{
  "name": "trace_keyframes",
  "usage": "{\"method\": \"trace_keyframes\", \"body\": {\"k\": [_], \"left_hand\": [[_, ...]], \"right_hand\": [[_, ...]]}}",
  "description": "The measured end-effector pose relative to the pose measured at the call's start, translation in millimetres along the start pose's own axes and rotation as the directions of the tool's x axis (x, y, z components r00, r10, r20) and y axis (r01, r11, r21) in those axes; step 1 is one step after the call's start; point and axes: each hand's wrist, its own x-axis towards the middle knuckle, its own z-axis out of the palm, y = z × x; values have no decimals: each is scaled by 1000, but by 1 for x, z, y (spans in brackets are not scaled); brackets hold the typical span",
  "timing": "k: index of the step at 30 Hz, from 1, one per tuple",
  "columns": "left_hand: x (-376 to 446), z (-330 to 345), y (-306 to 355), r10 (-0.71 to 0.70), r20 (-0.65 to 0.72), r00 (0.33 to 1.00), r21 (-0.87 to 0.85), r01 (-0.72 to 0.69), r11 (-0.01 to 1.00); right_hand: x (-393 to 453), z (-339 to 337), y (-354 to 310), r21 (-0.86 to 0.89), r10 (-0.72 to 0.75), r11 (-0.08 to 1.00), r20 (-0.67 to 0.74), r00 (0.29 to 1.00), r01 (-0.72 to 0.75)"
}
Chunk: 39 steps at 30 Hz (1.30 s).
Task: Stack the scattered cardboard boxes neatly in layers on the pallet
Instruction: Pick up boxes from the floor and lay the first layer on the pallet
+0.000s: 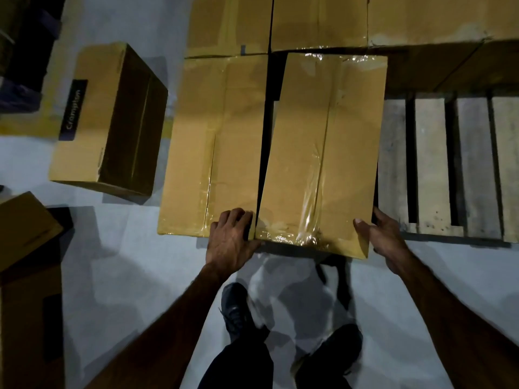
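Observation:
A taped brown cardboard box (325, 153) lies on the wooden pallet (449, 167), skewed, with a wedge-shaped gap to the box (216, 141) on its left. My left hand (231, 240) grips the skewed box's near left corner, fingers curled into the gap. My right hand (384, 240) holds the near right corner, thumb on top and fingers down the side. Two more boxes (317, 21) stand behind on the pallet, and a large one (443, 29) at the back right.
A loose box (109, 119) with a dark label lies on the grey floor at the left. Another box (25, 231) sits at the lower left edge. Bare pallet slats show at the right. My feet (238, 313) stand just before the pallet.

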Motion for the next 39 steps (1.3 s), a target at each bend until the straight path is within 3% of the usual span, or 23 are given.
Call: {"method": "trace_keyframes", "body": {"k": [5,14,24,34,39], "left_hand": [[39,-10,1,97,-17,995,-8,-97,995],[128,-25,-2,113,79,990,-106,-104,989],[132,-19,-13,164,95,982,-154,-148,977],[134,-15,-11,145,99,984,-154,-129,980],[135,-15,-10,134,93,987,-151,-119,981]], "right_hand": [[40,-7,-45,-46,-89,995,-56,994,87],[85,-7,-85,-113,-217,971,-23,976,213],[100,-6,-101,-243,-267,928,99,959,284],[110,0,-102,-256,-262,925,105,959,280],[99,7,-95,-207,-248,945,44,968,252]]}}
